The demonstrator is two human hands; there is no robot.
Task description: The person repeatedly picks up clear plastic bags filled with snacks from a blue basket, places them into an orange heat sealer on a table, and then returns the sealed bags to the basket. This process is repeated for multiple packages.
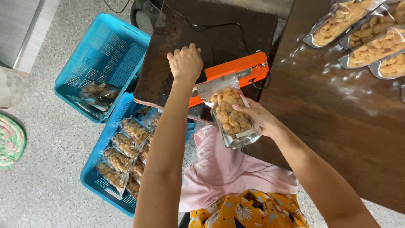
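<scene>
My left hand presses down on the arm of an orange heat sealer that stands on a dark small table. My right hand holds a clear and silver pouch of pale fried snacks from its right side. The pouch's top edge lies in the sealer's jaw. A black cord runs from the sealer across the small table.
Several filled pouches lie on the brown table at the top right. On the floor at left stand two blue crates, the far crate with a few pouches, the near crate with several. A round mat lies at far left.
</scene>
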